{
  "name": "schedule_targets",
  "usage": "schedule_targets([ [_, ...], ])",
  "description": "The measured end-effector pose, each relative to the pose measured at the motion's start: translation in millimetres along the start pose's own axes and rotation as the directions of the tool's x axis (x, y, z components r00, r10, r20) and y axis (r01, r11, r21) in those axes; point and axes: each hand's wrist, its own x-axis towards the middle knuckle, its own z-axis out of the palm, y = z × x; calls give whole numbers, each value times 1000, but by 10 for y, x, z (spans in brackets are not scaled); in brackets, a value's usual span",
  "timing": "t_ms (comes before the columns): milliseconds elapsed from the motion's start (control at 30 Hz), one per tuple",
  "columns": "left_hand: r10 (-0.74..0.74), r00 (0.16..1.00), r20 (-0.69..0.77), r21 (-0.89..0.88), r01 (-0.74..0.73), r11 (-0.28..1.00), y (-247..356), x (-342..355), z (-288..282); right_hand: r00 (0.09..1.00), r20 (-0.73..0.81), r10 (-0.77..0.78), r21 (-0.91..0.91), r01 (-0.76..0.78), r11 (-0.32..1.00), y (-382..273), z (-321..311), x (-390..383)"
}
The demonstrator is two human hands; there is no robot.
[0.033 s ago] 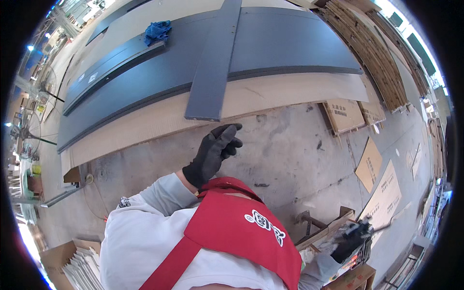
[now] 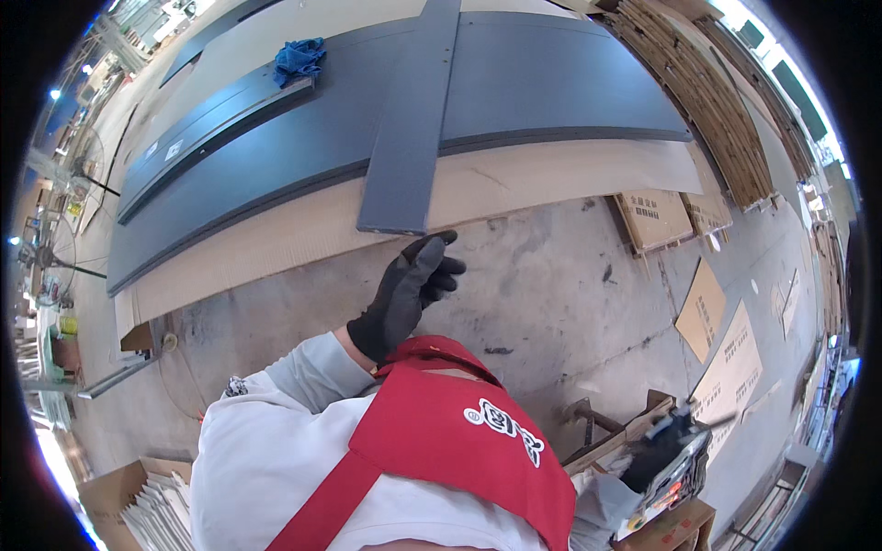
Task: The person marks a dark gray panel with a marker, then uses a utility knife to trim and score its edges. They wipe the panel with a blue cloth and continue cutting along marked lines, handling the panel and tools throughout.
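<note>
My left hand [image 2: 418,280], in a black glove, hangs just below the near end of a narrow grey-blue board [image 2: 401,174], its fingers loosely bent, apart and holding nothing. That board lies crosswise on a large grey-blue panel [image 2: 542,83] over cardboard. My right hand [image 2: 657,455], also black-gloved and smeared by motion, reaches into a cluttered holder [image 2: 684,491] at lower right, at a dark thing I cannot make out; its fingers are unclear. A red apron [image 2: 423,432] covers my front.
A blue cloth [image 2: 299,60] rests on a thinner strip [image 2: 207,138] at the back left. Stacked brown sheets [image 2: 689,83] stand at right, cardboard pieces [image 2: 703,308] lie on the concrete floor [image 2: 542,294], and a carton [image 2: 115,500] of white pieces sits lower left.
The view has shifted very slightly. My right hand and the dark thing by it have moved a little; my left hand is almost unchanged.
</note>
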Motion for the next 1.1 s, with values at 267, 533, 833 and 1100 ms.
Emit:
schedule_targets([
  [267,31,995,97,-458,17,889,210,144,-188,883,347,317,-144,-283,948,-344,2617,-821],
  [533,55,998,18,-487,-40,872,168,125,-175,627,752,206,-231,-43,972,-314,3518,-694],
  [833,170,969,-177,-540,-240,807,117,86,-17,342,930,-135,-20,414,910,-148,3990,-478],
  [1100,212,963,-168,-479,-268,836,-18,122,-34,264,956,-129,-63,615,786,-303,4046,-425],
])
